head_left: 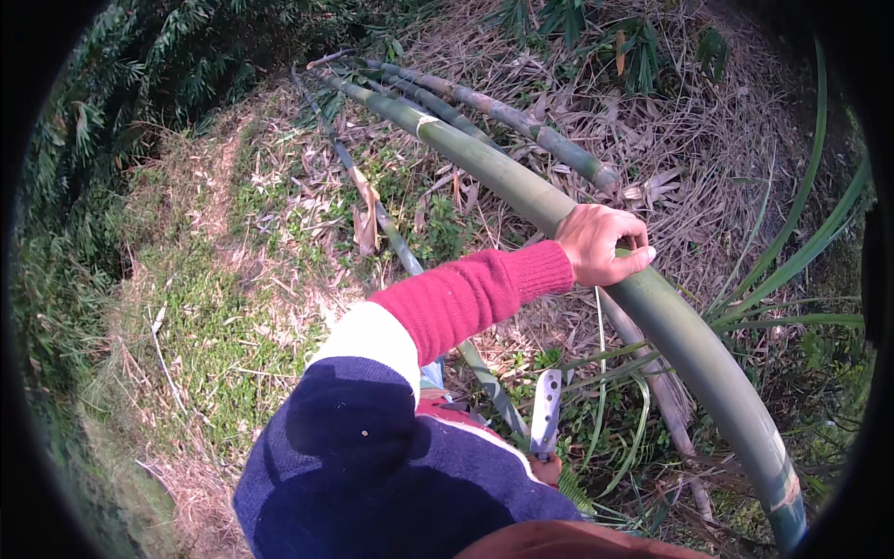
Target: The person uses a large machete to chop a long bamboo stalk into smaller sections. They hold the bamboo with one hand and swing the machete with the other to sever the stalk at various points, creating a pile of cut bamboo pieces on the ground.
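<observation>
My left hand [605, 244], on a red, white and navy sleeve, is closed over a thick green bamboo pole [689, 345]. The pole arcs from the upper left down to the lower right. My right hand [549, 469] is low, close to my body and mostly hidden by my clothing. It grips the handle of a knife with a pale flat blade [546, 406] that points up towards the pole. The blade is clear of the bamboo.
Thinner bamboo stems [507, 116] lie beside the thick pole at the top, and another thin stem [391, 233] runs down past my arm. Dry leaves and straw cover the ground, with grass [214, 326] on the left and long green blades [801, 252] on the right.
</observation>
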The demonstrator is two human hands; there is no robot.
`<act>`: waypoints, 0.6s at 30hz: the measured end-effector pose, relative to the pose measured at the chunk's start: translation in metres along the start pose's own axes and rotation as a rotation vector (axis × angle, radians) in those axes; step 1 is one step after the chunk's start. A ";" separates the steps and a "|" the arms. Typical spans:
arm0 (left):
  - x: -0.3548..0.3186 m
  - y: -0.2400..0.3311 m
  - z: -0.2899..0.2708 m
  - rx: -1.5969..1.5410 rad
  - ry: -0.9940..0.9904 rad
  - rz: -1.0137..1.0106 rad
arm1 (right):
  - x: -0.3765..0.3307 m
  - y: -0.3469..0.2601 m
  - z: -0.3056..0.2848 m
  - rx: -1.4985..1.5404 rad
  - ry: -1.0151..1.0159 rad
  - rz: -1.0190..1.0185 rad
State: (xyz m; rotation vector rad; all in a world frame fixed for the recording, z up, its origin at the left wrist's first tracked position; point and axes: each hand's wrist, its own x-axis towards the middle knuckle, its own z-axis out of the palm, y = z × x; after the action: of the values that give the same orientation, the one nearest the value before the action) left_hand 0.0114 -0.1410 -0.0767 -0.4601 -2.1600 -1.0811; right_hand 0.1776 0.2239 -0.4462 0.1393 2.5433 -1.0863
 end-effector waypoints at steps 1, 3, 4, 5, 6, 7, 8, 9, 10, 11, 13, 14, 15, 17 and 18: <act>-0.019 -0.003 -0.022 -0.002 0.054 -0.007 | 0.002 -0.004 -0.002 -0.228 -0.051 -0.019; -0.011 0.007 -0.014 -0.115 0.054 0.087 | 0.021 -0.015 -0.010 -0.381 -0.131 -0.067; -0.019 -0.001 -0.017 -0.117 0.023 0.065 | 0.038 -0.021 -0.003 -0.433 -0.186 -0.065; -0.030 -0.009 -0.024 -0.102 -0.018 0.037 | 0.053 -0.038 0.011 -0.442 -0.243 -0.057; -0.037 -0.019 -0.027 -0.142 -0.028 0.052 | 0.065 -0.058 0.024 -0.454 -0.283 -0.040; -0.051 -0.025 -0.046 -0.121 -0.018 0.049 | 0.083 -0.077 0.049 -0.473 -0.361 -0.072; -0.050 -0.024 -0.042 -0.179 -0.025 0.106 | 0.092 -0.091 0.051 -0.470 -0.330 -0.050; -0.046 -0.025 -0.040 -0.233 -0.036 0.162 | 0.105 -0.107 0.056 -0.462 -0.303 -0.033; -0.043 -0.027 -0.037 -0.236 -0.107 0.184 | 0.108 -0.125 0.061 -0.456 -0.301 -0.013; -0.042 -0.029 -0.042 -0.240 -0.152 0.179 | 0.118 -0.143 0.071 -0.467 -0.315 -0.009; -0.041 -0.037 -0.051 -0.217 -0.254 0.201 | 0.137 -0.177 0.100 -0.477 -0.350 -0.014; -0.040 -0.047 -0.050 -0.244 -0.240 0.249 | 0.147 -0.195 0.114 -0.488 -0.369 -0.030; -0.038 -0.049 -0.052 -0.282 -0.215 0.310 | 0.157 -0.210 0.125 -0.511 -0.372 -0.045; -0.047 -0.067 -0.046 -0.359 -0.127 0.422 | 0.170 -0.249 0.168 -0.537 -0.444 -0.089; -0.051 -0.081 -0.046 -0.409 -0.020 0.520 | 0.181 -0.265 0.181 -0.565 -0.464 -0.114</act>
State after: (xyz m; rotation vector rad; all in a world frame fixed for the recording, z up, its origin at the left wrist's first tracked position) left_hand 0.0205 -0.2268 -0.1380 -1.1481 -1.6803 -1.2033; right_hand 0.0015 -0.0997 -0.4489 -0.3664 2.3324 -0.3384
